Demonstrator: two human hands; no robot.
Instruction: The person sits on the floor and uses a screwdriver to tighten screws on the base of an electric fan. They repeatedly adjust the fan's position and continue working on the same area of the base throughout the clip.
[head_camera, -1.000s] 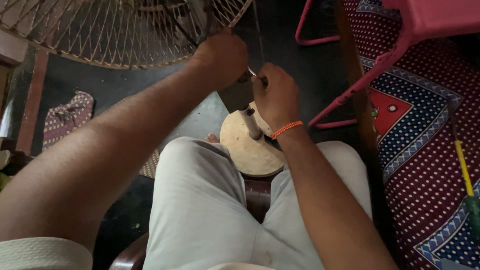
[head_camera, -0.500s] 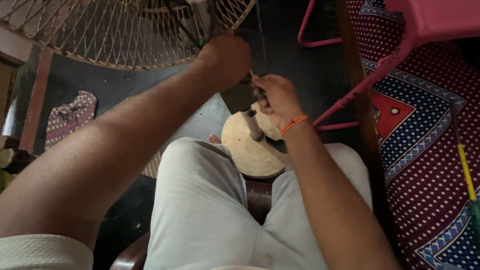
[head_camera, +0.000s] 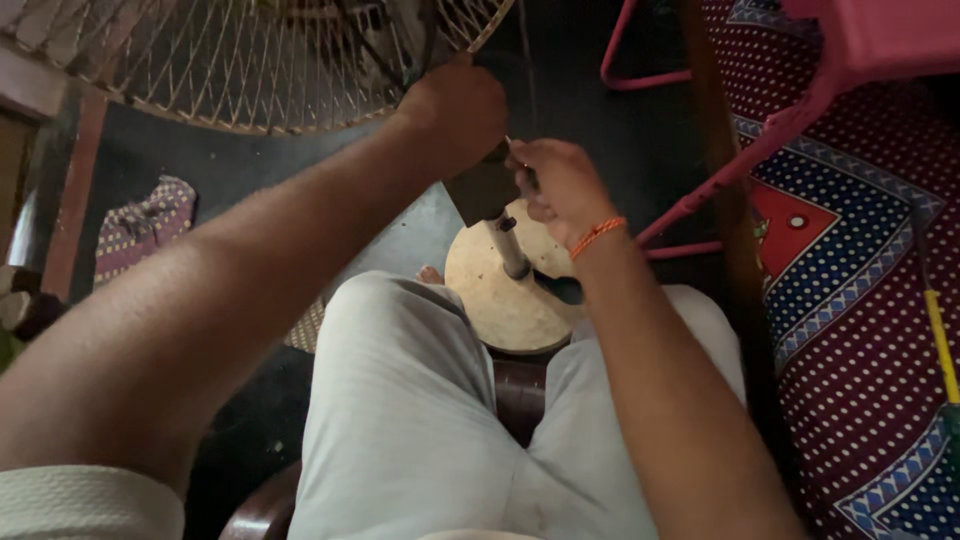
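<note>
Looking down, you see your own lap first: pale grey trousers (head_camera: 420, 420) on a dark rounded seat (head_camera: 262, 505), knees apart. Between your knees stands the fan's round tan base (head_camera: 500, 300), with a grey pole (head_camera: 510, 250) rising from it at a tilt toward your hands.

Your right hand (head_camera: 562, 185), with an orange thread band (head_camera: 597, 236) at the wrist, is curled with fingers pressed together, pinching a thin metal tool (head_camera: 520, 165) whose tip shows just above your knuckles. What kind of tool it is cannot be told. It sits just beside the dark box-like housing (head_camera: 482, 190) at the top of the pole.

Your left hand (head_camera: 455, 105) is closed into a fist, gripping the fan where the housing meets the back of the wire guard (head_camera: 250, 60); exactly what the fingers wrap around is hidden by the hand itself. The two hands are near each other, almost touching, with the housing between and below them.

Beyond your hands the pale wire guard spreads across the upper left. On the dark floor to the left lies a patterned cloth (head_camera: 140, 225). To the right, a pink chair (head_camera: 800, 90) stands partly over a red, blue and white dotted mat (head_camera: 860, 300), and a yellow-handled stick (head_camera: 938, 335) lies at its far right edge.
</note>
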